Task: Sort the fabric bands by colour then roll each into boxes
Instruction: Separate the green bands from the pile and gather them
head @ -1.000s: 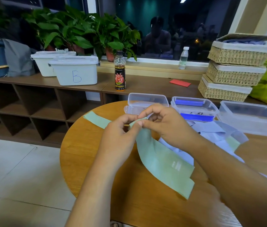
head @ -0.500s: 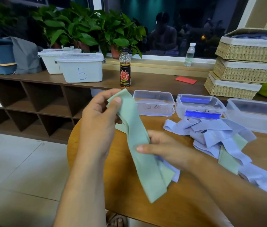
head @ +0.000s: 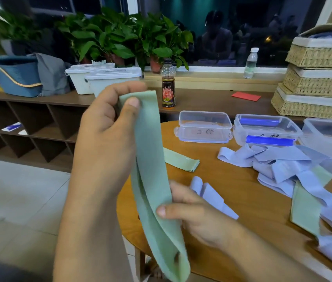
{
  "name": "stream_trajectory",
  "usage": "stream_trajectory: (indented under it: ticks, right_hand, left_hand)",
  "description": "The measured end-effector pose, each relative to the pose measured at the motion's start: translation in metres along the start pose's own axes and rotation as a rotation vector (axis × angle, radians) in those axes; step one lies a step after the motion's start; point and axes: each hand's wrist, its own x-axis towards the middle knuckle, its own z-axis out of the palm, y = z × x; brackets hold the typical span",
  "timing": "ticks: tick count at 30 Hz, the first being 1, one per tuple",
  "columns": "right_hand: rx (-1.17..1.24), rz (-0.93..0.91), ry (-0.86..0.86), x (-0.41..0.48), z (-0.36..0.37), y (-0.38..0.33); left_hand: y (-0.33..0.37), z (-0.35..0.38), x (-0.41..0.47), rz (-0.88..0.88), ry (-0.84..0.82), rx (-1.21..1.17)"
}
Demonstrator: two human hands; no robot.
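Barely begun, I judge: left fingers and right fingers pinch one green band hanging doubled between them, unrolled, with mixed lilac-and-green bands heaped to their right and the clear box beyond seemingly empty.

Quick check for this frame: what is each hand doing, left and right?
Left hand: closed, pinching the top of the green band.
Right hand: closed, gripping the same green band lower down.
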Motion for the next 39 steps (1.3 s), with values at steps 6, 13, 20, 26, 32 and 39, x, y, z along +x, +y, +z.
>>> stream_trajectory:
  ticks: [6,13,20,26,32,39]
  right_hand:
    - [-0.010,0.025,0.007,0.006,0.000,0.017]
    - [0.051,0.197,-0.005,0.000,-0.013,0.034]
    - [-0.267,0.068,0.271,-0.004,-0.056,0.020]
    - [-0.640,-0.039,0.794,-0.023,-0.102,-0.005]
    - [-0.469,0.052,0.689,0.000,-0.124,-0.037]
    - [-0.357,0.072,0.699,0.074,-0.145,-0.024]
  left_hand:
    - [-0.012,0.000,0.005,-0.055,0.032,0.049]
    - [-0.026,0.010,0.012,-0.157,0.244,-0.003]
    - [-0.057,0.018,0.021,-0.180,0.359,0.043]
    - [-0.096,0.024,0.027,-0.264,0.197,0.112]
    - [-0.137,0.006,0.072,-0.348,0.343,0.028]
    - [-0.212,-0.018,0.143,-0.564,0.247,0.199]
